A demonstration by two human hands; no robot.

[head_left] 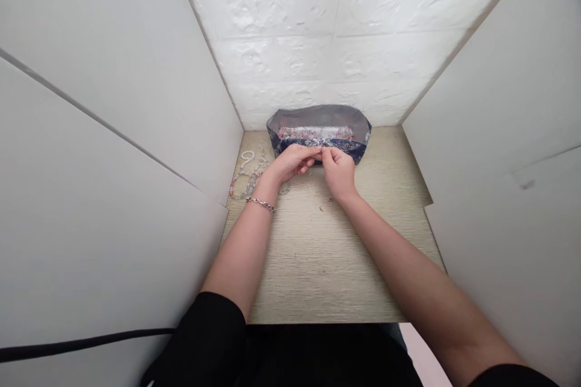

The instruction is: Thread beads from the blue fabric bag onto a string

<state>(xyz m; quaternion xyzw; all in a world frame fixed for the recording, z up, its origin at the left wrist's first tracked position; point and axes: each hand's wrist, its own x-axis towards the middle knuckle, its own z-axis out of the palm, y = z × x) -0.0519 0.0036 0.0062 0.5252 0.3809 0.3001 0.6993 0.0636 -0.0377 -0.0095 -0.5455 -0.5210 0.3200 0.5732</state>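
My left hand (296, 162) and my right hand (338, 170) meet fingertip to fingertip in front of a dark blue patterned pouch (361, 151). Both are closed in a pinch. What sits between the fingers is too small to make out. Inside the open pouch lie many small pink, red and clear beads (295, 132). Several bead strands (247, 157), white, clear and pinkish, lie on the table left of my left hand. Part of another beaded loop (284, 187) shows just below that hand.
The pale wood-grain table (318, 254) ends at the back against a white brick-pattern wall (299, 6). Tall light panels (113, 133) stand close on the left and right. A black cable (86, 341) runs at lower left. A chain bracelet (262, 204) circles my left wrist.
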